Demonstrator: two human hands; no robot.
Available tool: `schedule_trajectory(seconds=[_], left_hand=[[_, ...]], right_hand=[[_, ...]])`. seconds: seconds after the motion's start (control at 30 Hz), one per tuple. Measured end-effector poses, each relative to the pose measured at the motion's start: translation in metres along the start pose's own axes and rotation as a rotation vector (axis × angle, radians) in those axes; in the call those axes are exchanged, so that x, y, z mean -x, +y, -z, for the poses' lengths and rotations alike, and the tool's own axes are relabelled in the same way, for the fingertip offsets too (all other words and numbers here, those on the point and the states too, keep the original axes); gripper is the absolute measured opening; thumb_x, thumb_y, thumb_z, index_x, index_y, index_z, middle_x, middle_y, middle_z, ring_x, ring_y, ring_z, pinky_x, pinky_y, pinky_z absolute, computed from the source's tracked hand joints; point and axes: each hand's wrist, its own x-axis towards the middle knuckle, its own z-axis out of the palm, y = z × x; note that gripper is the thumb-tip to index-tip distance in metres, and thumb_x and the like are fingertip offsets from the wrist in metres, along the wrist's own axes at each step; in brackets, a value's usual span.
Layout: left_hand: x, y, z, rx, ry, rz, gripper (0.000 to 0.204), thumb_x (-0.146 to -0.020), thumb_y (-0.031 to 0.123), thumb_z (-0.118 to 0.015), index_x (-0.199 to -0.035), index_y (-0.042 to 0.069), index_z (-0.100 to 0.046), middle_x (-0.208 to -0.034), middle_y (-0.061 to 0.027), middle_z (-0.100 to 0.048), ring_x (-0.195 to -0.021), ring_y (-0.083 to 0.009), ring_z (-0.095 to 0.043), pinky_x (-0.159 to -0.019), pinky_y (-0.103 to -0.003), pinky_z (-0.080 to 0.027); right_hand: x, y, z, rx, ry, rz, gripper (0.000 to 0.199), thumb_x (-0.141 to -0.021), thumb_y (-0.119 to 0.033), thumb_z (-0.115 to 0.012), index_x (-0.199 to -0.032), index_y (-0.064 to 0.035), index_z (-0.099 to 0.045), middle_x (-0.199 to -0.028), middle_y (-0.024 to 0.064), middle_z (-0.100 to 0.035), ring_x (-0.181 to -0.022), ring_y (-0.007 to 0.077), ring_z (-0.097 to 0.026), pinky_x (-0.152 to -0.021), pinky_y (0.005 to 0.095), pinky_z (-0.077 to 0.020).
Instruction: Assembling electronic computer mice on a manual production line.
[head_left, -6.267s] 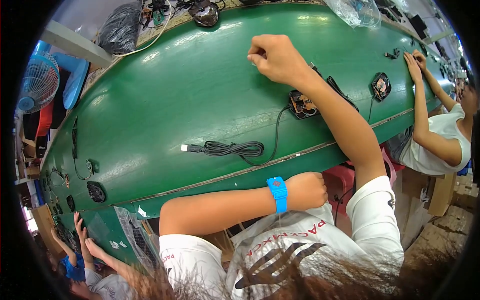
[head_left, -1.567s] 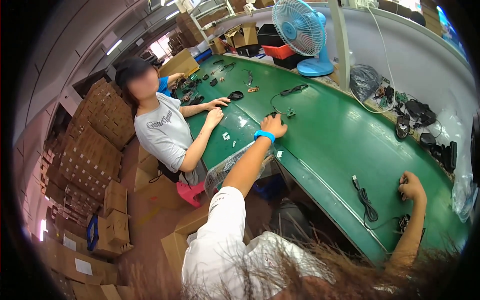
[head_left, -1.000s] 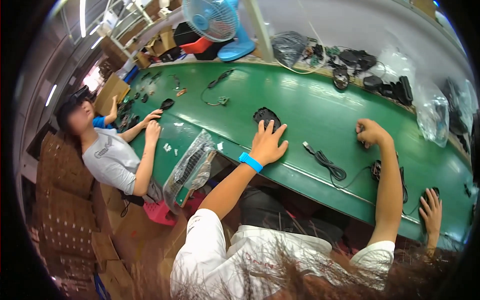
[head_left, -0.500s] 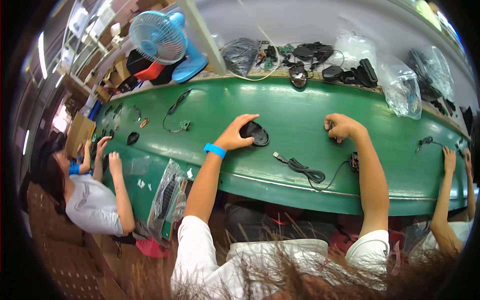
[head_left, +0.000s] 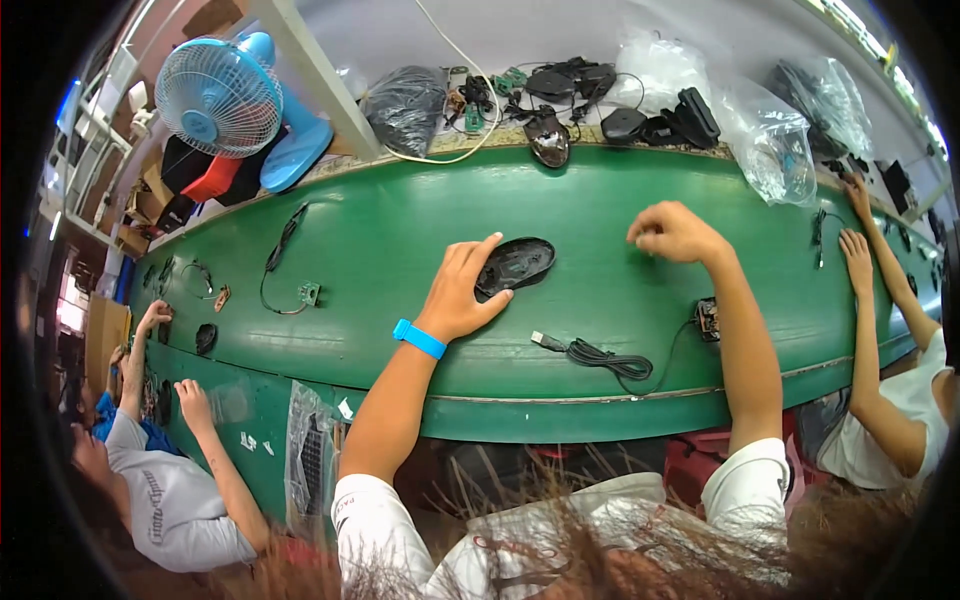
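My left hand [head_left: 465, 292] grips the near left end of a black computer mouse shell [head_left: 518, 268], its thumb and fingers on either side. The shell lies hollow side up on the green work surface [head_left: 590, 220]. Over to the right, my right hand [head_left: 682, 234] hovers above the surface with its fingers curled in. Whatever it might hold is hidden, and the fingertips are slightly blurred. Between my forearms lies a coiled black USB cable [head_left: 612, 362]. Its lead runs to a small dark circuit board part [head_left: 707, 318] beside my right forearm.
Cables and a green circuit board [head_left: 309, 294] lie to the left. Along the back ledge sit a dark glossy mouse [head_left: 548, 140], black parts and plastic bags [head_left: 765, 145]. A blue fan [head_left: 220, 100] stands far left. Co-workers' hands [head_left: 856, 262] work at both sides.
My view has shifted, moving the fan leftward. The mouse shell has turned to lie flatter under my left hand. My right hand's fingers have curled over, and the small dark piece in them no longer shows.
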Motion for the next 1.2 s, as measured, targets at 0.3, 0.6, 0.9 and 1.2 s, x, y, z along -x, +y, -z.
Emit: schedule_trajectory(seconds=[0.3, 0.6, 0.9, 1.2], left_hand=[[-0.001, 0.0, -0.006, 0.025, -0.007, -0.058, 0.078, -0.07, 0.017, -0.081, -0.141, 0.009, -0.048, -0.123, -0.015, -0.059, -0.116, -0.0348, -0.052, -0.102, -0.044, -0.044], [0.001, 0.021, -0.018, 0.063, -0.017, -0.116, 0.078, -0.068, 0.017, -0.082, -0.139, 0.007, -0.05, -0.116, -0.0137, -0.059, -0.112, -0.0331, -0.053, -0.1, -0.044, -0.044], [0.004, 0.023, -0.019, 0.096, -0.061, -0.126, 0.07, -0.07, 0.015, -0.082, -0.134, 0.006, -0.054, -0.122, -0.015, -0.058, -0.115, -0.0344, -0.052, -0.1, -0.043, -0.045], [0.007, 0.024, -0.02, 0.004, -0.105, -0.199, 0.05, -0.077, 0.02, -0.078, -0.124, 0.011, -0.063, -0.132, -0.0201, -0.049, -0.123, -0.0393, -0.047, -0.104, -0.048, -0.041]], right_hand=[[0.0, -0.041, -0.04, -0.319, 0.331, 0.358, 0.016, -0.086, -0.002, -0.069, -0.101, 0.0013, -0.071, -0.095, 0.0104, -0.07, -0.08, 0.0159, -0.069, -0.078, 0.0287, -0.0552], [-0.002, -0.068, -0.084, -0.162, 0.32, 0.392, 0.01, -0.086, -0.005, -0.07, -0.095, -0.0002, -0.07, -0.093, 0.0107, -0.07, -0.078, 0.0206, -0.069, -0.074, 0.0322, -0.0547], [-0.005, -0.075, -0.103, 0.223, 0.384, 0.39, 0.013, -0.084, -0.018, -0.068, -0.087, -0.0054, -0.07, -0.084, 0.0109, -0.064, -0.083, 0.0309, -0.064, -0.073, 0.0436, -0.0521], [-0.003, -0.055, -0.062, 0.201, 0.536, 0.24, 0.02, -0.082, -0.024, -0.064, -0.086, -0.0063, -0.071, -0.092, 0.0111, -0.067, -0.091, 0.0304, -0.065, -0.077, 0.0437, -0.0535]])
